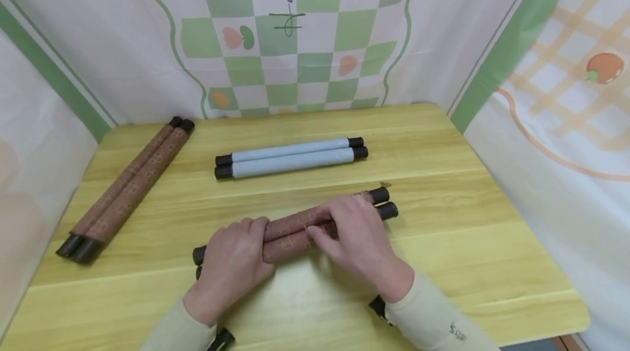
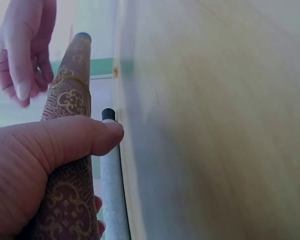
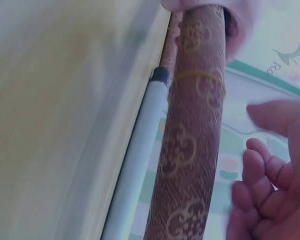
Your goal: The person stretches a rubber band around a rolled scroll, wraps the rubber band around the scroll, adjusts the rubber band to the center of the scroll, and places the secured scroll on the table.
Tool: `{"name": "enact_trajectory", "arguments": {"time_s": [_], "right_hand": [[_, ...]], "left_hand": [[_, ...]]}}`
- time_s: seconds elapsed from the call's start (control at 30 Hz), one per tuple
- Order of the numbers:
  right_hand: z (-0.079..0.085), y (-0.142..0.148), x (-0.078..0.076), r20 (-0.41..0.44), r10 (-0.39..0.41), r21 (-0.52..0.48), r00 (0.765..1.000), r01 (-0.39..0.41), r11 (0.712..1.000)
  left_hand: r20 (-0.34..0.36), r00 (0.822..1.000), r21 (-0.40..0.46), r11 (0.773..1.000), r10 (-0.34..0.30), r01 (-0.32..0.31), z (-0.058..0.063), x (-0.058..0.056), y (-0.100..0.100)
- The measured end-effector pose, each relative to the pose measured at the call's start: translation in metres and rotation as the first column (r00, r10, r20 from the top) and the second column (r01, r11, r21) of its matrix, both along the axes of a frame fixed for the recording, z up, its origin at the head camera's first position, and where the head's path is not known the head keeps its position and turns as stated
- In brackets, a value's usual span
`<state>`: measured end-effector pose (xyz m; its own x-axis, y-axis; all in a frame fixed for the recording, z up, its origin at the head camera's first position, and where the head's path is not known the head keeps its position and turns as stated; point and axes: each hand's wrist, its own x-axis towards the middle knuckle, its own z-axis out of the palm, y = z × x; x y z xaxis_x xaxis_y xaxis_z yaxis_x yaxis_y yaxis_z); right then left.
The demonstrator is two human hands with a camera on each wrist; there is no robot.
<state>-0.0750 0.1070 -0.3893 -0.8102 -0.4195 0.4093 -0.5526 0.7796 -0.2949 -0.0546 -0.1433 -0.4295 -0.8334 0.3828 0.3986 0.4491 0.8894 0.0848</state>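
Observation:
A rolled-up scroll (image 1: 287,245) in brown patterned cloth, made of two rolls side by side with black end knobs, lies across the front of the table. My left hand (image 1: 231,263) grips its left part, with the thumb (image 2: 85,137) over the near roll. A thin yellowish band (image 3: 197,74) circles the scroll near its middle. My right hand (image 1: 359,241) is over the right half, close to the band. In the right wrist view, the right hand's bent fingers (image 3: 255,170) stand apart from the cloth and hold nothing visible.
Behind lies a pale blue rolled scroll (image 1: 295,161) with black knobs. Another brown scroll (image 1: 133,187) lies slanted at the left side of the wooden table (image 1: 443,220). Printed cloth curtains (image 1: 315,28) hang around the back and sides.

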Motion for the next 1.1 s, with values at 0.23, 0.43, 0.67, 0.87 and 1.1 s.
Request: {"name": "enact_trajectory", "arguments": {"time_s": [0.23, 0.43, 0.67, 0.87, 1.1], "right_hand": [[-0.010, -0.013, 0.005, -0.108, -0.040, 0.051, 0.993, 0.046, 0.998], [-0.013, -0.021, 0.006, -0.216, -0.062, 0.019, 0.974, 0.068, 0.997], [-0.010, -0.025, 0.006, -0.297, -0.062, -0.015, 0.953, 0.060, 0.998], [-0.010, -0.019, 0.011, -0.164, -0.100, 0.043, 0.981, 0.108, 0.993], [-0.020, -0.006, 0.011, -0.202, -0.113, 0.116, 0.973, 0.139, 0.984]], "left_hand": [[-0.135, 0.991, 0.009, 1.000, -0.009, 0.010, 0.001, 0.001, 0.006], [-0.195, 0.981, -0.008, 1.000, 0.005, -0.006, 0.002, 0.004, 0.011], [-0.237, 0.971, -0.009, 0.999, 0.029, -0.032, 0.005, 0.004, 0.012], [-0.233, 0.971, 0.001, 0.999, 0.046, -0.047, 0.008, 0.001, 0.009], [-0.162, 0.984, 0.019, 0.998, 0.067, -0.065, 0.008, 0.001, 0.004]]}}
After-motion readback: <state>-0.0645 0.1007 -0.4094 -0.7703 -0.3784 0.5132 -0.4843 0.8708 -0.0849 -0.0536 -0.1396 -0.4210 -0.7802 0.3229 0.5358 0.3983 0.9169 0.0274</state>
